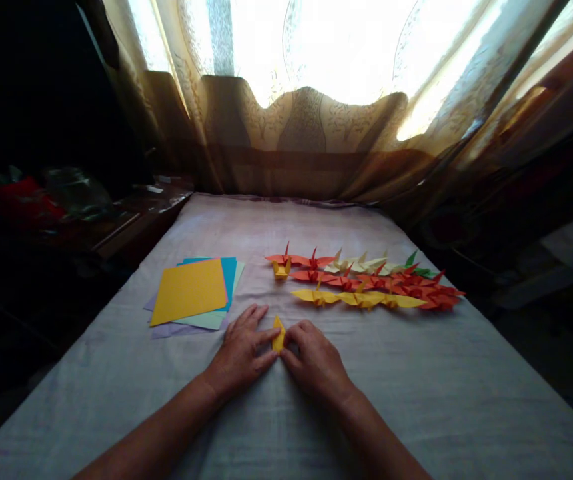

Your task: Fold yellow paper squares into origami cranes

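Observation:
A small folded piece of yellow origami paper (278, 335), diamond-shaped, lies on the cloth between my two hands. My left hand (243, 347) steadies it from the left with index finger and thumb, while its other fingers stretch over the cloth. From the other side, my right hand (315, 358) has its fingers curled and pinches the paper's lower right edge with the thumb. Further off to the right stand rows of folded paper cranes, with yellow cranes (361, 299) nearest and red cranes (356, 280) behind. A small yellow folded piece (281, 269) stands at their left end.
Left of my hands lies a stack of square paper sheets (189, 291), yellow on top. Pale cranes (361, 265) and a green crane (416, 267) stand at the back. A light cloth (286, 223) covers the surface; a curtain (306, 127) hangs behind it.

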The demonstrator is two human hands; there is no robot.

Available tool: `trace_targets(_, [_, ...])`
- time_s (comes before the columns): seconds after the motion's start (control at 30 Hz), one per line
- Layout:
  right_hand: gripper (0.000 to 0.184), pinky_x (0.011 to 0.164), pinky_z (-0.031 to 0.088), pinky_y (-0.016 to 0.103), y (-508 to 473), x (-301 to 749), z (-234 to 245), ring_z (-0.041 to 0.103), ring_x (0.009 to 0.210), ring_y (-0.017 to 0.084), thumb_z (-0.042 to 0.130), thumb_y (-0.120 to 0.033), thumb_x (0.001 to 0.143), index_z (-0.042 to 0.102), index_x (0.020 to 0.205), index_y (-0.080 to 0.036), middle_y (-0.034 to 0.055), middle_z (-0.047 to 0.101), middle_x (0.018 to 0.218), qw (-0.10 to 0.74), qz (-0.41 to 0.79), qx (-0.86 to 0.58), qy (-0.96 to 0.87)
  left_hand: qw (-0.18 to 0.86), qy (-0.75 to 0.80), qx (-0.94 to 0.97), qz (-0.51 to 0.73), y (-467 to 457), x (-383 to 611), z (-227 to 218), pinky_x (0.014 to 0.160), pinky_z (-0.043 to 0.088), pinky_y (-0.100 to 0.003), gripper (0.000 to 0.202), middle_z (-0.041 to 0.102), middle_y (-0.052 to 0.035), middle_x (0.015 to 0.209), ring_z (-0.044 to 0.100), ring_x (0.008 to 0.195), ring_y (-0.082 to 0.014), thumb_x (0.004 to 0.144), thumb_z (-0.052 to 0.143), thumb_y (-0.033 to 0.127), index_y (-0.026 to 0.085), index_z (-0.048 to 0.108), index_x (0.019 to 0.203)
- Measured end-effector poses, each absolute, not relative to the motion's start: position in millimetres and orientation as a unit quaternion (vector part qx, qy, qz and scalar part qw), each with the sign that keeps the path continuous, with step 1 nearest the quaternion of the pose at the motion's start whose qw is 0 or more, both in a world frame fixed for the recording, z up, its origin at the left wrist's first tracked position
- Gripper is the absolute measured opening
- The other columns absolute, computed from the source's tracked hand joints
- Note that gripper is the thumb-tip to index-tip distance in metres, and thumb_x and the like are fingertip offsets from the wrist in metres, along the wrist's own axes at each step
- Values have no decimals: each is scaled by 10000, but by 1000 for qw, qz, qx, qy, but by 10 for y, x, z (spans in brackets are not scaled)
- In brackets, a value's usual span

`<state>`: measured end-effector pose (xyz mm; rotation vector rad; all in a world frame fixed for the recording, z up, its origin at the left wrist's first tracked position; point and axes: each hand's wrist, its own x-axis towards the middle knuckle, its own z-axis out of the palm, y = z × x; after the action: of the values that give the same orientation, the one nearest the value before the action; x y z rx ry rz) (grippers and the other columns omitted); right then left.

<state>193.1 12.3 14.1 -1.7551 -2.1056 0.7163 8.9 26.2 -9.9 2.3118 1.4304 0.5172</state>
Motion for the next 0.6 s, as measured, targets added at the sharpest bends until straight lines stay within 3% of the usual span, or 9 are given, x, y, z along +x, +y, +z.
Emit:
trace_targets(0.17, [63,767,422,266,153,1934,115,596,894,180,665,-183,812,634,860,-210,29,625,955,165,247,-619,-727,172,507,820,203,299,75,-191,1108,369,-570,400,499,-91,1482,398,1396,-361,790,738,314,326,713,1189])
trace_targets(0.3, [184,818,448,282,77,1921,19,605,932,196,663,-205,824,649,1007,-198,58,635,1013,219,221,-624,-717,139,506,817,240,286,53,-264,1121,368,-541,515,493,-136,1480,411,1390,-343,775,743,313,245,646,1277])
trace_targets(0.43, [263,870,447,308,-30,1873,-67,598,956,215,620,-200,864,669,1121,-227,72,633,1022,250,162,-611,-733,105,495,818,273,260,40,-304,1111,389,-533,430,541,-104,1439,453,1361,-330,796,722,327,275,666,1219])
trace_targets(0.6, [224,867,452,303,-63,1855,-108,594,938,212,613,-204,870,693,1078,-219,70,631,994,271,132,-610,-733,98,490,822,271,268,42,-293,1096,407,-535,401,568,-101,1412,479,1337,-334,806,711,353,279,683,1199])
